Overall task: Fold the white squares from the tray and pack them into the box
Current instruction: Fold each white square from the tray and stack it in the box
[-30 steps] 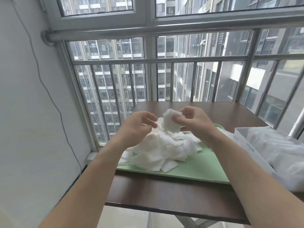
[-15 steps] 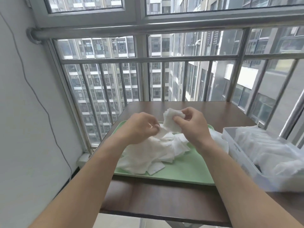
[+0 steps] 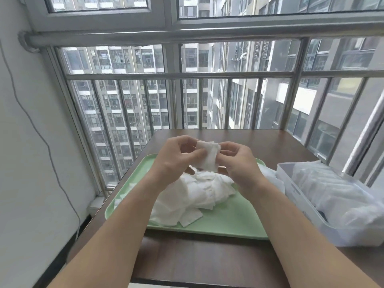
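One white square (image 3: 208, 156) is held up above the tray between both hands. My left hand (image 3: 176, 159) pinches its left edge and my right hand (image 3: 239, 163) pinches its right edge. Below them a loose heap of white squares (image 3: 195, 194) lies on the light green tray (image 3: 228, 221). A clear plastic box (image 3: 307, 213) lined with a plastic bag stands to the right of the tray, with white squares inside.
The tray and box sit on a dark brown table (image 3: 197, 260) pushed against a metal window railing (image 3: 207, 75). A white wall (image 3: 25, 142) with a thin cable runs along the left.
My left hand has risen from the heap and taken hold of the square that my right hand held alone. The square is now stretched between both hands.
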A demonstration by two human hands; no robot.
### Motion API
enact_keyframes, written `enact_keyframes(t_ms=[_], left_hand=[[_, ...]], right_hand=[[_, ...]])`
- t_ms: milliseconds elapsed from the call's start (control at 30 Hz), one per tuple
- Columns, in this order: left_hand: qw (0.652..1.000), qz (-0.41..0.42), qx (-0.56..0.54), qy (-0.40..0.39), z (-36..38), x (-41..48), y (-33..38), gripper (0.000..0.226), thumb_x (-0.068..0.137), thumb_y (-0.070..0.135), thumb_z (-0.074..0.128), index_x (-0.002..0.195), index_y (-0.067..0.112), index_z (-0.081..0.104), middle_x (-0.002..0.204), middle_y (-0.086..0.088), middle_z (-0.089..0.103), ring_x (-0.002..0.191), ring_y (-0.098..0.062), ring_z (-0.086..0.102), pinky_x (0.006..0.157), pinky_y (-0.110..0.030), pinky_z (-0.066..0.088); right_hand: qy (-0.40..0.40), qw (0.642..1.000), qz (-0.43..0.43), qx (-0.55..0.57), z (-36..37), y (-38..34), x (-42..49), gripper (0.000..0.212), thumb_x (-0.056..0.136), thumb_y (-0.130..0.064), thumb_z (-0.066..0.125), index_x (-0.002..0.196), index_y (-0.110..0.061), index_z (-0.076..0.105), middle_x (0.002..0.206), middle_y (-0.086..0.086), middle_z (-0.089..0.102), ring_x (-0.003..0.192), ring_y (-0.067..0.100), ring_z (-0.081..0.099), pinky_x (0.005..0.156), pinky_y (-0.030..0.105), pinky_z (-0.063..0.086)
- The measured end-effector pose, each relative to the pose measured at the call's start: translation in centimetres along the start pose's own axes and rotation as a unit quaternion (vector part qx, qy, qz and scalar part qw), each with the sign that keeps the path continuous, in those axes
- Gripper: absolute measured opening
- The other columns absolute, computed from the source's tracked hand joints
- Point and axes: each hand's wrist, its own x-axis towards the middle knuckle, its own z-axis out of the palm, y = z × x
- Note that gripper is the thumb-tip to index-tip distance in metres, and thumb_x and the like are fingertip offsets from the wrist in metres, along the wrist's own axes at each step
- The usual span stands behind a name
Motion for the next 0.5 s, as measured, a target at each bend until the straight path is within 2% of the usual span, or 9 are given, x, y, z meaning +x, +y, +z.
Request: enact_keyframes(t_ms=[67,200,267,333,433,500], left_hand=[[1.0,0.007,0.015,0.006,0.0,-0.1,-0.2,0.011,0.088,0.016,0.076,0.096,0.009,0.071,0.078,-0.005,0.074,0.063,-0.019,0.07,0.049,-0.027,0.052],[0.998,0.028,0.056,0.021,0.0,-0.1,-0.7,0.012,0.087,0.018,0.077,0.093,0.01,0.071,0.079,-0.006,0.074,0.058,-0.013,0.064,0.048,-0.028,0.051],[0.995,0.046,0.088,0.031,-0.1,-0.1,-1.0,0.012,0.087,0.02,0.078,0.089,0.012,0.07,0.077,-0.005,0.072,0.056,-0.012,0.061,0.047,-0.029,0.05],[0.99,0.058,0.119,0.04,-0.3,-0.2,-1.1,0.015,0.086,0.026,0.079,0.086,0.015,0.068,0.074,-0.002,0.071,0.057,-0.012,0.06,0.051,-0.028,0.049],[0.976,0.072,0.192,0.079,-0.6,-0.2,-1.2,0.021,0.086,0.039,0.077,0.081,0.022,0.065,0.069,0.008,0.068,0.058,-0.005,0.058,0.06,-0.025,0.05],[0.961,0.055,0.25,0.107,-1.3,-0.1,-1.2,0.019,0.093,0.041,0.067,0.082,0.026,0.062,0.069,0.012,0.067,0.066,-0.005,0.061,0.069,-0.034,0.053]], right_hand=[[-0.008,1.0,0.004,0.014,0.0,-0.1,-0.1,0.022,0.084,-0.007,0.078,0.1,0.004,0.068,0.094,0.023,0.075,0.087,0.035,0.074,0.08,0.041,0.062],[-0.026,0.999,0.021,0.015,0.1,-0.2,0.0,0.025,0.089,-0.014,0.074,0.106,0.004,0.068,0.096,0.019,0.075,0.087,0.033,0.074,0.072,0.036,0.06],[-0.045,0.998,0.028,0.023,0.0,-0.4,-0.1,0.029,0.094,-0.022,0.066,0.11,0.003,0.069,0.099,0.018,0.075,0.087,0.033,0.073,0.075,0.039,0.06],[-0.067,0.997,0.032,0.031,0.1,-0.6,-0.2,0.036,0.093,-0.026,0.068,0.114,0.003,0.066,0.105,0.02,0.074,0.092,0.034,0.073,0.082,0.043,0.06],[-0.045,0.999,0.027,0.005,0.2,-0.3,-0.1,0.032,0.084,-0.006,0.077,0.112,0.003,0.064,0.107,0.023,0.072,0.097,0.036,0.072,0.082,0.041,0.061],[0.013,0.999,0.027,-0.024,0.1,0.1,0.2,0.023,0.084,0.003,0.073,0.105,-0.001,0.065,0.103,0.02,0.072,0.096,0.033,0.072,0.082,0.043,0.06]])
